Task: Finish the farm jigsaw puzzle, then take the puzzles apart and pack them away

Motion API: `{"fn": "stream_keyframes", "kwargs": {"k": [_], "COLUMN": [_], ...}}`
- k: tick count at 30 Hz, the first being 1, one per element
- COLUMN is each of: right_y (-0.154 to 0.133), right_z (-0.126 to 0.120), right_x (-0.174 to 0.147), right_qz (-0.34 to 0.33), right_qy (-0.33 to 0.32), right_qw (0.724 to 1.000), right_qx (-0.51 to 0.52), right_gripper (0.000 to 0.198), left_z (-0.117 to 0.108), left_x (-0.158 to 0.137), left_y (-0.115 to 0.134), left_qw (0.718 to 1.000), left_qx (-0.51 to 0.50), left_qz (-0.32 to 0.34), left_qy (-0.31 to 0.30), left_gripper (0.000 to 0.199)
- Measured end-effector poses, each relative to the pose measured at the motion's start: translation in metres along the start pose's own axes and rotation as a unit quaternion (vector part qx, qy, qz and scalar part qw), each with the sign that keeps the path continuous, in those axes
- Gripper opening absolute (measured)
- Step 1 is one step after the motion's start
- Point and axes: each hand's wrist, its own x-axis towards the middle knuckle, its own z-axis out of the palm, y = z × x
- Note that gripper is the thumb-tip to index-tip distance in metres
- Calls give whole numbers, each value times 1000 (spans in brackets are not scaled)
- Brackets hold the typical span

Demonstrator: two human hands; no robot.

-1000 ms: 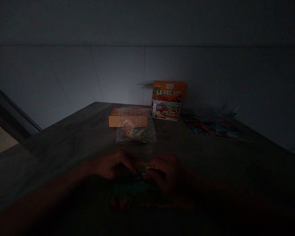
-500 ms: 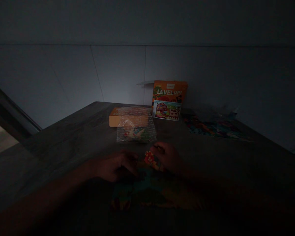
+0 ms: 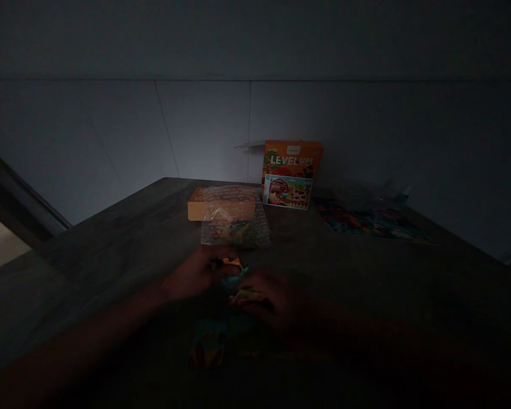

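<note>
The light is very dim. My left hand [image 3: 200, 274] is closed on a puzzle piece [image 3: 235, 272] with orange and teal print, raised above the table. Just right of it and slightly lower, my right hand [image 3: 275, 295] is closed around pale, multicoloured puzzle pieces [image 3: 247, 295]; how many is unclear. Below the hands lies a teal, red and yellow puzzle section [image 3: 208, 343]. More printed puzzle to its right is almost lost in shadow under my right hand.
An orange LEVEL UP! box [image 3: 293, 153] stands by the wall, a farm picture card [image 3: 287, 192] leaning on it. A clear bubble-wrap bag [image 3: 236, 218] with colourful pieces lies against a low orange box [image 3: 196, 209]. Right, a colourful printed sheet [image 3: 370, 222] lies beside clear plastic [image 3: 375, 194].
My left hand has lifted and now grips an orange and teal piece. My right hand has moved down and left, and the red and yellow side of its pieces no longer shows.
</note>
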Motion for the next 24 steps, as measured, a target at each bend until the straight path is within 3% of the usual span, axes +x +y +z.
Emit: {"fn": "stream_keyframes", "kwargs": {"k": [2,6,9,12,17,20,24], "right_y": [2,6,7,6,6,6,3], "right_z": [2,3,2,1,0,-1,-4], "right_x": [0,0,1,2,4,4,4], "right_qz": [73,109,133,176,254,246,176], "right_qy": [35,103,88,47,70,121,162], "right_qw": [997,988,987,983,964,960,963], "right_qx": [-7,-26,-36,-21,-27,-59,-123], "right_gripper": [32,46,51,44,29,24,23], "left_z": [3,4,1,-4,-7,-2,2], "left_x": [-1,-1,-2,-3,-5,-5,-6], "left_y": [1,1,1,2,1,0,1], "left_qw": [999,995,994,993,982,966,964], "left_qx": [-38,-62,-46,-19,146,213,212], "left_qz": [20,58,62,50,60,81,103], "left_qy": [-20,-47,-82,-102,-101,-122,-119], "left_gripper": [27,41,44,36,85,83,68]}}
